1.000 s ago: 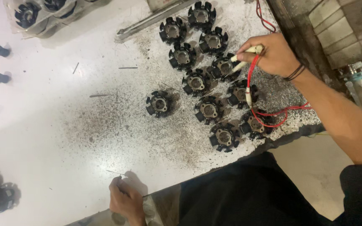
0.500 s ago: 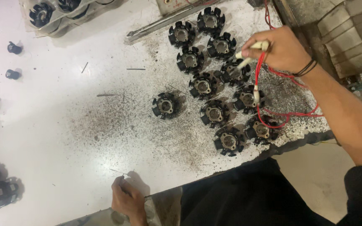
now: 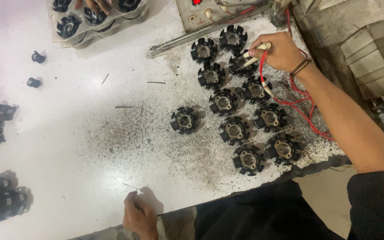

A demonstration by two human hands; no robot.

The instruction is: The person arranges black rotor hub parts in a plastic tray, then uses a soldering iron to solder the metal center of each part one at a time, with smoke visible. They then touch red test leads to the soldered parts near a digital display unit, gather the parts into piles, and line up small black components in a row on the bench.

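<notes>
So, going left to right: the left hand (image 3: 139,216) rests curled at the near edge of the white table (image 3: 67,146), pinching a thin pin (image 3: 132,187). One stator (image 3: 184,120) sits alone mid-table. By the far right corner, the right hand (image 3: 280,51) grips two red-wired probes (image 3: 255,58) against a stator in the cluster (image 3: 241,65).

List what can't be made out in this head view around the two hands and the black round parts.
- Right hand: its fingers cover the grip of the white probe; the tip contact is too small to tell.
- Left hand: what it pinches is too thin to identify.
- Red wires: their far end is hidden behind the forearm.
- Tray: cut by the top edge, and another person's fingers cover part of it.
</notes>
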